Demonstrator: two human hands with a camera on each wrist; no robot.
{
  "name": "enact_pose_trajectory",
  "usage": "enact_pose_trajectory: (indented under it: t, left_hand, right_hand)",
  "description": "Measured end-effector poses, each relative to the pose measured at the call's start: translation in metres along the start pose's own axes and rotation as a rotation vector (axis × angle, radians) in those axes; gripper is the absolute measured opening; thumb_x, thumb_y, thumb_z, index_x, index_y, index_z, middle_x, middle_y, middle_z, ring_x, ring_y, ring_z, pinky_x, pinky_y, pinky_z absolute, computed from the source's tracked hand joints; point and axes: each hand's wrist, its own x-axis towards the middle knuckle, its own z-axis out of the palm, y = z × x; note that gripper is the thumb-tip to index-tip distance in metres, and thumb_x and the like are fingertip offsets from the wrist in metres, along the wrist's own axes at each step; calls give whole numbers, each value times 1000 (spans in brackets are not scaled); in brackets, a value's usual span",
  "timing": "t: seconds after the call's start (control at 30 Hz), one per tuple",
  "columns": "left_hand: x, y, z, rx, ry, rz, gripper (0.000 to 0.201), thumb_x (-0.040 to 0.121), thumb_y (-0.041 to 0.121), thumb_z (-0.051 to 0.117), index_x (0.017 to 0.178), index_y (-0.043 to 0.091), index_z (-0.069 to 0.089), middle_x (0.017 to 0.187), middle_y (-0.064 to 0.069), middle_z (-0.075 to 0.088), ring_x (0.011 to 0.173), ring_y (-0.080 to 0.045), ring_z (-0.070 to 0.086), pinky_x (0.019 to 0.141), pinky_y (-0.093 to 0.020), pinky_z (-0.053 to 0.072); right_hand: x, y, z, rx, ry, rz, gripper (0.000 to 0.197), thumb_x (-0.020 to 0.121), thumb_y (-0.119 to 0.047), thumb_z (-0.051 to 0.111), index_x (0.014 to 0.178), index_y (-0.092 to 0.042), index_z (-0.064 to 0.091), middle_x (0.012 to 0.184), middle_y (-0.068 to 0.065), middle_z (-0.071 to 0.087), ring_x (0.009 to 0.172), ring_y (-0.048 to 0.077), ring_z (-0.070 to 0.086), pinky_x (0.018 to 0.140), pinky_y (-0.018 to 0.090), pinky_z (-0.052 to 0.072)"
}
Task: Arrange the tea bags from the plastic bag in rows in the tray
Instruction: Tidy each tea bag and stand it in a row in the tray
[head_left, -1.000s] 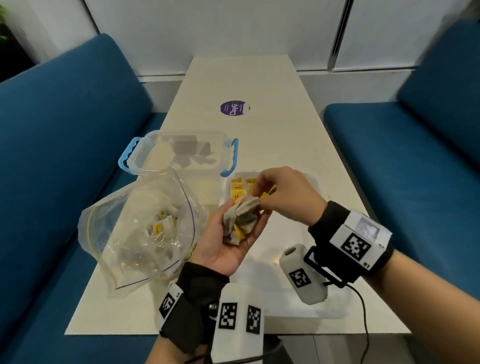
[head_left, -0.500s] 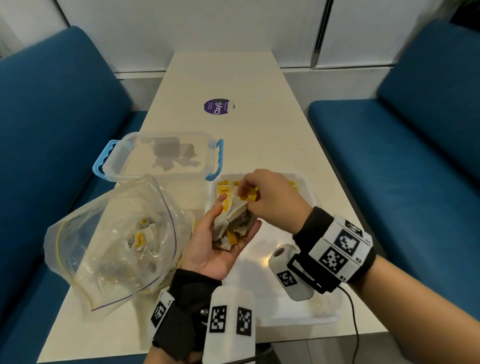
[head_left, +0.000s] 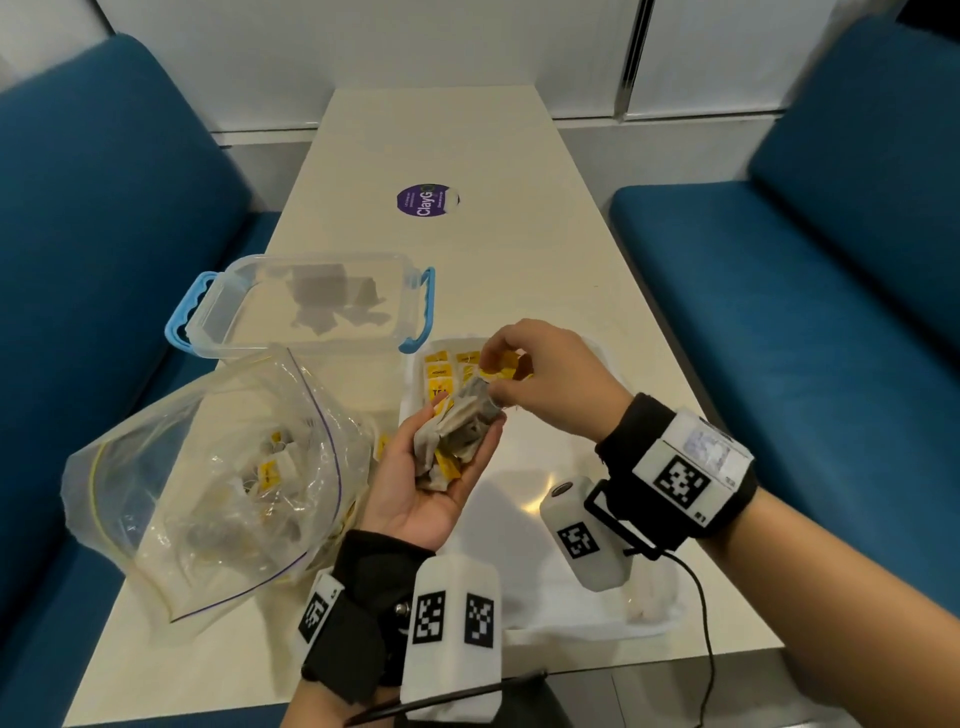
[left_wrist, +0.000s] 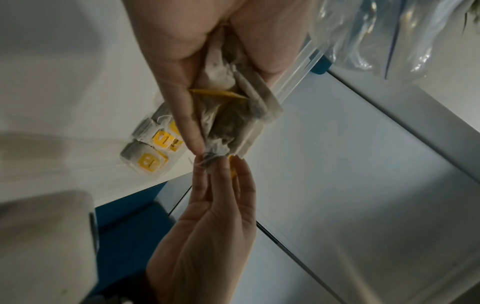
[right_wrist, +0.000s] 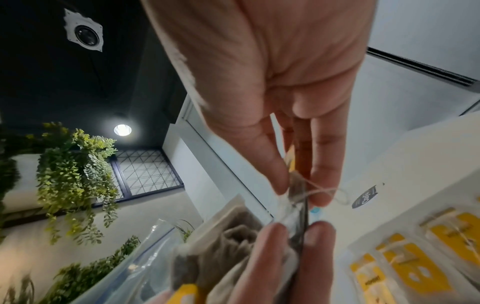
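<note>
Step in hand, as judged: separating one tea bag from a clump, ahead of placing it in a row. Left hand (head_left: 431, 478) palm up over the near-left part of the tray (head_left: 649, 618), fingers loosely curled round a clump (head_left: 457, 436) of several tea bags. Right hand (head_left: 540, 374) at about 1 o'clock from the clump, thumb and fingertips (right_wrist: 322, 181) pinched narrow on the top corner of one tea bag (left_wrist: 215, 158); a yellow tag (head_left: 504, 361) sits tucked under the same fingers. A loop of string (right_wrist: 335, 193) hangs free beside the pinch, so the bags may be tangled by their strings; cannot tell how tightly. Tray's far end, 12 o'clock from the clump, already carries a short row of laid bags (head_left: 441, 374), tags up. Most of the tray is not yet filled. Plastic bag (head_left: 208, 467) lies at 9 o'clock from the left hand, mouth open, more bags inside. Next move probably calls for a slow pull up and away while the left hand restrains the rest, then laying the freed bag flat just beside the last one in the row. Materials: bags are soft grey-beige filter paper, crumpled, limp, dark leaf showing through; tags are small stiff yellow squares; string thin and pale. Tray white, shallow, rounded rim, glossy. Plastic bag clear, wrinkled film with a coloured zip line. A clear box (head_left: 311, 306) with blue handles sits at 11 o'clock, on a pale table (head_left: 467, 140).
</note>
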Motion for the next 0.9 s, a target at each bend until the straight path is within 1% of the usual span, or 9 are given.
enact_pose_trajectory:
  t: [0.07, 0.2, 0.33, 0.43, 0.53, 0.63, 0.7, 0.8, 0.9]
  left_hand:
    - [-1, 0, 0, -2, 8, -4, 30, 91, 21, 52, 91, -3, 71, 107, -26, 67, 84, -37, 70, 76, -46, 54]
    - [0, 0, -5, -6, 21, -11, 32, 91, 22, 52, 115, 2, 62, 116, -24, 64, 90, -35, 69, 77, -44, 55]
    - [0, -3, -7, -26, 35, 0, 30, 86, 19, 55, 111, 5, 63, 110, -24, 66, 85, -37, 69, 75, -44, 56]
    - [0, -5, -8, -19, 57, 30, 22, 89, 18, 54, 103, 5, 64, 94, -22, 70, 79, -38, 70, 74, -47, 55]
    - [0, -4, -12, -21, 65, 51, 20, 91, 17, 52, 105, 7, 62, 90, -22, 70, 80, -38, 69, 76, -50, 53]
    - [-1, -3, -17, -32, 61, 51, 21, 92, 17, 52, 107, 8, 63, 94, -22, 69, 84, -39, 69, 77, -48, 54]
    - [-3, -3, -20, -37, 57, 57, 19, 91, 17, 53, 102, 7, 65, 96, -23, 69, 84, -39, 69, 76, -47, 55]
    - [-6, -3, -22, -53, 53, 76, 19, 89, 17, 54, 98, 5, 65, 98, -25, 69, 84, -40, 69, 76, -49, 54]
    - [-8, -4, -23, -65, 55, 78, 20, 87, 16, 55, 99, 4, 64, 101, -25, 68, 85, -41, 68, 76, -50, 53]
  right_hand:
    - [1, 0, -1, -2, -8, 8, 31, 77, -3, 65, 106, -14, 61, 101, 1, 56, 85, 13, 51, 72, 18, 44]
    - [6, -1, -3, 139, 8, 84, 55, 68, 0, 74, 115, -18, 52, 93, 3, 58, 79, 19, 59, 73, 31, 55]
    - [14, 2, 1, 244, 44, 142, 29, 67, 0, 76, 93, -8, 65, 85, 8, 65, 72, 17, 59, 70, 30, 55]
    - [18, 4, 5, 359, 36, 162, 14, 76, 1, 68, 81, -12, 64, 81, 11, 64, 68, 17, 58, 60, 33, 55]
    - [24, 5, 7, 415, 84, 162, 16, 84, -1, 60, 83, -17, 57, 90, 18, 62, 74, 22, 59, 50, 29, 55]
    - [27, 6, 8, 447, 144, 155, 13, 90, -4, 53, 92, -16, 53, 92, 17, 55, 76, 24, 58, 48, 27, 57]
    - [29, 10, 11, 442, 158, 163, 11, 91, -4, 53, 94, -15, 54, 88, 14, 52, 72, 23, 58, 51, 29, 58]
    - [34, 17, 22, 413, 126, 231, 9, 89, -1, 55, 90, -11, 54, 82, 9, 51, 66, 27, 62, 67, 41, 59]
    - [39, 23, 33, 400, 56, 319, 15, 85, 5, 55, 80, -8, 53, 83, 10, 54, 76, 32, 65, 80, 48, 55]
